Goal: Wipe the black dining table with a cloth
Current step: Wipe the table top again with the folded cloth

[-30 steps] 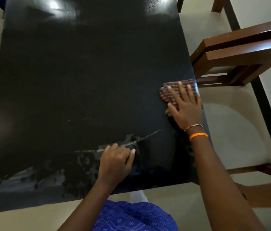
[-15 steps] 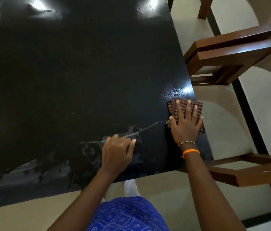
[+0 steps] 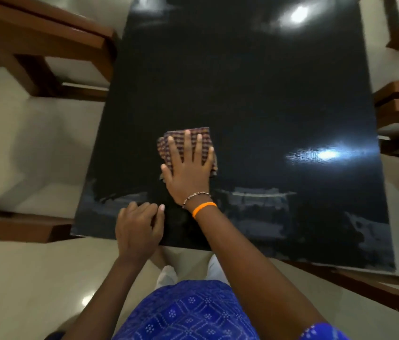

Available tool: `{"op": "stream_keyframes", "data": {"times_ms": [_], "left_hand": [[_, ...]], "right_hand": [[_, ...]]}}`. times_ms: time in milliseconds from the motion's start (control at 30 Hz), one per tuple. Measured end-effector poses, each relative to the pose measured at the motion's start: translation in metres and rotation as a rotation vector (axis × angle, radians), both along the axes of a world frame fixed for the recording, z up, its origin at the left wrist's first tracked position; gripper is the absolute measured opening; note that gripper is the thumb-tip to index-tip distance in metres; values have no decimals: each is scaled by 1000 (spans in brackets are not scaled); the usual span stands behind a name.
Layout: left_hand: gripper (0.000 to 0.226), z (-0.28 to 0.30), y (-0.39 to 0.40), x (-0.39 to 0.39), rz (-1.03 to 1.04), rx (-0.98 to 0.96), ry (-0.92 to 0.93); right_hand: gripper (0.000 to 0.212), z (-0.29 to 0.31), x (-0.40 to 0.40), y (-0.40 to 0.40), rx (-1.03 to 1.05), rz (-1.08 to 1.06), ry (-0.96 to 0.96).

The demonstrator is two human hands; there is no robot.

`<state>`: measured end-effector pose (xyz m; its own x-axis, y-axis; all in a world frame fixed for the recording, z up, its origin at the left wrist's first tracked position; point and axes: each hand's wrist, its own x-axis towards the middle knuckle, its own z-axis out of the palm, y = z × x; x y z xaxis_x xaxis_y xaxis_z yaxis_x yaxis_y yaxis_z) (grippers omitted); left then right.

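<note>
Both on the table (image 3: 267,94): right hand (image 3: 188,175) flat on cloth (image 3: 165,147), left hand (image 3: 137,229) loosely curled.

Blue patterned garment (image 3: 188,312), orange wristband (image 3: 204,209), beaded bracelet (image 3: 196,198)

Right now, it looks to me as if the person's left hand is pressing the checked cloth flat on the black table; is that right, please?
Not quite: the right hand, wearing an orange wristband, presses the checked cloth flat on the black table. The left hand only rests by the near edge, holding nothing. The head view shows this.
</note>
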<state>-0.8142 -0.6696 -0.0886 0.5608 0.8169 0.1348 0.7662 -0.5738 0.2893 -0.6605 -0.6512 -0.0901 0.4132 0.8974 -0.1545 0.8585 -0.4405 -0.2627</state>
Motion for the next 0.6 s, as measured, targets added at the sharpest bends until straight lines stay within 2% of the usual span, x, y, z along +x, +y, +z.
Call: {"op": "stream_keyframes", "data": {"times_ms": [133, 233, 300, 367, 500, 600], "left_hand": [[35, -8, 16, -53, 90, 61, 40], [35, -12, 25, -67, 65, 97, 32], [34, -14, 29, -69, 36, 102, 19], [34, -14, 33, -67, 11, 90, 2], [35, -15, 36, -66, 2, 64, -25], [35, -15, 37, -67, -17, 32, -48]], "right_hand": [[66, 1, -56, 18, 13, 214, -2], [65, 0, -36, 5, 49, 312, -58], [66, 0, -12, -10, 51, 295, -108], [67, 0, 13, -28, 40, 188, -132], [71, 2, 56, -70, -1, -161, -143], [70, 2, 64, -80, -29, -400, -130]]}}
